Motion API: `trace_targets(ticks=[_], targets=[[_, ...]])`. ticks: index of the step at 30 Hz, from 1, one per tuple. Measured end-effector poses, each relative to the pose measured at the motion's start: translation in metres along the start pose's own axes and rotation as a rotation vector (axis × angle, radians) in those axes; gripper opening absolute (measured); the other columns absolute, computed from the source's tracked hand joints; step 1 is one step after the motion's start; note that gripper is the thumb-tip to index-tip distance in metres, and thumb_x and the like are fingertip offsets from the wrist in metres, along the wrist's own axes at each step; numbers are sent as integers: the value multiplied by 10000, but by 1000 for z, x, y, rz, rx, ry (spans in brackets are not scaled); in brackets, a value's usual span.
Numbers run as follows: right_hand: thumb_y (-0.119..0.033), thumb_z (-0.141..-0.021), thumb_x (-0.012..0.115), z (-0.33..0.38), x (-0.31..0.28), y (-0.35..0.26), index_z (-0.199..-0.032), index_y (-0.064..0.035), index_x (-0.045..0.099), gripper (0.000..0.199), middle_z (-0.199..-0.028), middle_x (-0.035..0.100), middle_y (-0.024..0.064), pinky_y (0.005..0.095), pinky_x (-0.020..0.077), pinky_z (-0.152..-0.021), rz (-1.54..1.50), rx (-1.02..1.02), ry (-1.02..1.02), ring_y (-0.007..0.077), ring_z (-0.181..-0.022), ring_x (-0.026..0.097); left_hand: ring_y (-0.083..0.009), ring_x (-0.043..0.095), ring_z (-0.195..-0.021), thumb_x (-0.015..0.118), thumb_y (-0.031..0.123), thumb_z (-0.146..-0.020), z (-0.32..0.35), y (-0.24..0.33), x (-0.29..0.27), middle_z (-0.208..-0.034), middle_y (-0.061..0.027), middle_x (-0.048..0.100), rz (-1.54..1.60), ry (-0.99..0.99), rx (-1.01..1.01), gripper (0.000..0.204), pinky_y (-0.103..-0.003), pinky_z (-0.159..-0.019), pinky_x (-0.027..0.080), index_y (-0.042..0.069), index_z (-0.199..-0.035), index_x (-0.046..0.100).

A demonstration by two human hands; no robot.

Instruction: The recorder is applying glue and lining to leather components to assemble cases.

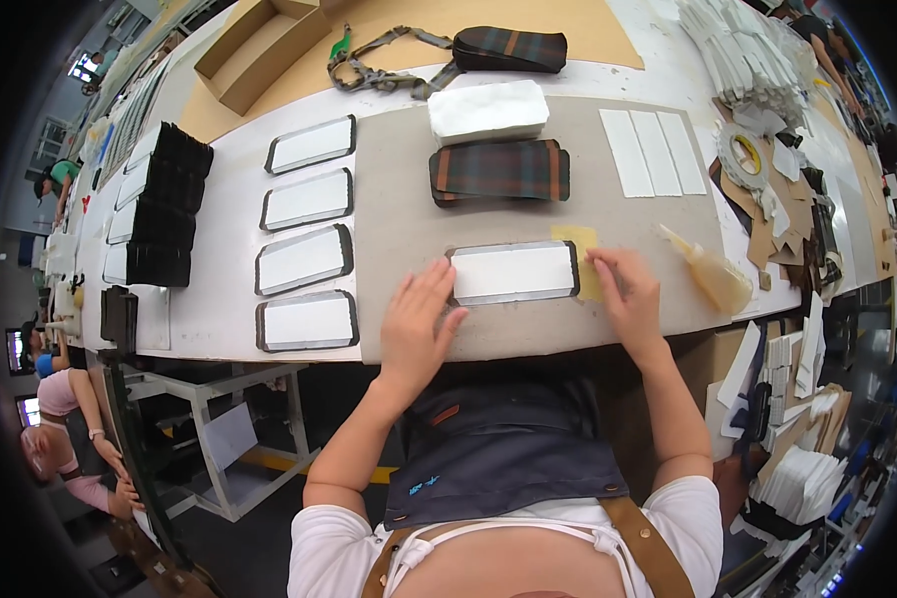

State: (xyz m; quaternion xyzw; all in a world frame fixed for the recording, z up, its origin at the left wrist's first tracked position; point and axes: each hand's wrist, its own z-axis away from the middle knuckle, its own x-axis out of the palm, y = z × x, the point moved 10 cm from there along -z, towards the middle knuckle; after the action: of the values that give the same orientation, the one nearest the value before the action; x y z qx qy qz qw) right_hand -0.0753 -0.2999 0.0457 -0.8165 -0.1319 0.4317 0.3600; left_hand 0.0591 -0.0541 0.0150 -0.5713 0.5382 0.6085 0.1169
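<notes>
In front of me lies a white rectangular panel (513, 273) with grey strips along its long sides and dark edging at its ends. My left hand (419, 321) rests flat at its left end, fingers stretched out and touching the edge. Beside the right end, my right hand (628, 292) has its fingers curled, thumb and forefinger close together; whether anything is between them is too small to make out. Under that end sits a yellow square patch (588, 274). Just beyond are stacked dark plaid fabric pieces (498, 171) and a white stack (488, 110).
Several similar panels (306, 261) form a column at left, near black-edged stacks (159, 204). White strips (652, 152), a tape roll (745, 154) and a translucent amber piece (716, 277) lie right. Behind are a plaid pouch (513, 50), strap (389, 75) and cardboard box (259, 60).
</notes>
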Motion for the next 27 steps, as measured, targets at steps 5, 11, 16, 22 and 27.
trace_targets(ticks=[5, 11, 16, 22, 27], targets=[[-24, -916, 677, -36, 21, 5, -975, -17, 706, 66, -933, 677, 98, 398, 469, -849, -14, -26, -89, 302, -908, 606, -380, 464, -1430, 662, 226, -996, -4, -9, -15, -1484, -174, 558, 99, 198, -76, 460, -499, -1172, 365, 17, -1402, 598], [-75, -864, 736, -51, 55, 4, -889, -50, 678, 68, -932, 609, 81, 422, 404, -936, 15, -60, -276, 288, -975, 550, -371, 470, -1424, 646, 182, -999, -2, -10, -18, -1454, -159, 584, 57, 228, -102, 407, -476, -1174, 364, 34, -1377, 619], [-85, -838, 766, -55, 58, 0, -875, -63, 671, 105, -979, 598, 80, 429, 397, -947, 78, -107, -304, 299, -1022, 542, -353, 481, -1415, 660, 146, -970, -3, -7, -17, -1442, -137, 596, 43, 214, -113, 394, -471, -1166, 368, 50, -1352, 644], [-43, -844, 743, -58, 59, -3, -888, -31, 634, 118, -958, 569, 96, 410, 425, -928, 144, -124, -354, 310, -983, 529, -346, 488, -1409, 668, 134, -956, -3, -8, -17, -1439, -135, 596, 42, 222, -110, 360, -468, -1161, 371, 57, -1307, 671], [-58, -883, 725, -55, 53, -18, -936, -41, 613, 125, -960, 583, 121, 433, 423, -928, 150, -160, -361, 329, -989, 527, -367, 480, -1409, 680, 144, -950, -5, -11, -16, -1438, -148, 588, 57, 230, -114, 425, -478, -1167, 358, 43, -1360, 625]])
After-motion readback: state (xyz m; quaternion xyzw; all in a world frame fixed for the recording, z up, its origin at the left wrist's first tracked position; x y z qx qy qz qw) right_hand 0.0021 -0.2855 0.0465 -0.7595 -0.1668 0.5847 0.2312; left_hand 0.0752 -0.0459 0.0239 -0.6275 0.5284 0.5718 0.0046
